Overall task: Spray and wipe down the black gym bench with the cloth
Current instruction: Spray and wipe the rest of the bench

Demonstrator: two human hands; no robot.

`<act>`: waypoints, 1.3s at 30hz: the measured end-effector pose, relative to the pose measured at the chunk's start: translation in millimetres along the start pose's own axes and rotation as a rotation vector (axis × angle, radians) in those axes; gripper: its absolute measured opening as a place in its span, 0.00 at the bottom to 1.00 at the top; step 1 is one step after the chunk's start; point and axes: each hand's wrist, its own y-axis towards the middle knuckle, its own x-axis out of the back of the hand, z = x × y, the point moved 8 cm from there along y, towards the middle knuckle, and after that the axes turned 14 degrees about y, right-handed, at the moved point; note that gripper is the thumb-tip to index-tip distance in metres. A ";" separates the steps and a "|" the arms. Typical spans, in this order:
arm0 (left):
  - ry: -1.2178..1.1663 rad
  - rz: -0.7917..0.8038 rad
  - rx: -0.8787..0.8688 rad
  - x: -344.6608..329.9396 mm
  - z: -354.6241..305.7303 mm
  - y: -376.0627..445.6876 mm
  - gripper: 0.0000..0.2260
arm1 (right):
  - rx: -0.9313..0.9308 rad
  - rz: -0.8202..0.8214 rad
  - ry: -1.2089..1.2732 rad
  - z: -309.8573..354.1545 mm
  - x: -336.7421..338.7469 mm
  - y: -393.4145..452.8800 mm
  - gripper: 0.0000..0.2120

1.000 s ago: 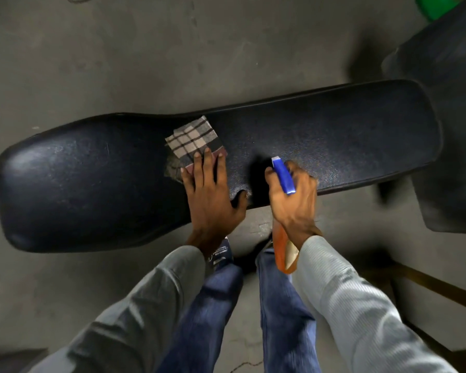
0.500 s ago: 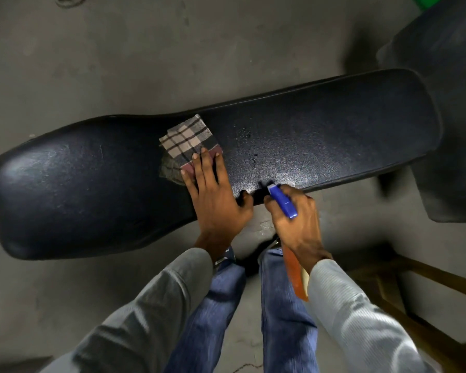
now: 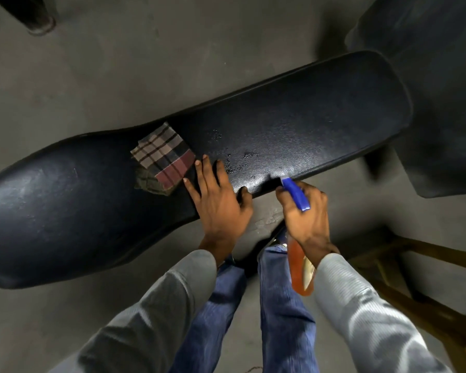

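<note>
The long black gym bench (image 3: 320, 122) runs from lower left to upper right, with wet spray droplets near its middle. A folded checked cloth (image 3: 163, 156) lies on the bench left of centre. My left hand (image 3: 218, 200) rests flat on the bench's near edge with straight fingers, just right of the cloth and off it. My right hand (image 3: 306, 216) grips a spray bottle (image 3: 300, 267) of orange liquid. The bottle's blue nozzle points at the bench's near edge.
Bare concrete floor (image 3: 145, 63) surrounds the bench. Another dark padded piece (image 3: 441, 90) stands at the upper right. A wooden frame (image 3: 414, 278) sits at the lower right. A dark post foot (image 3: 38, 22) shows at the upper left. My jeans-clad legs are below.
My left hand has slid right off the cloth, which stays put. My right hand with the bottle has pulled back toward the bench's near edge, and droplets now show on the bench.
</note>
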 end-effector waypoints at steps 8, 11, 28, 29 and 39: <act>0.008 -0.039 -0.155 8.0 -48.7 36.2 0.42 | -0.021 -0.070 0.059 -8.3 28.4 19.6 0.17; 0.061 -0.014 -0.220 1.0 -60.0 50.2 0.42 | 0.021 -0.075 0.074 -4.5 32.8 27.7 0.11; 0.101 -0.044 -0.191 -5.8 -116.0 94.8 0.44 | -0.028 -0.104 0.136 -3.8 71.5 93.8 0.22; 0.088 -0.054 -0.191 -4.9 -120.6 97.7 0.44 | -0.042 -0.124 0.145 -6.9 78.8 96.3 0.22; 0.063 -0.039 -0.299 -4.4 -181.1 116.3 0.44 | -0.041 -0.232 0.171 -13.1 134.3 119.5 0.23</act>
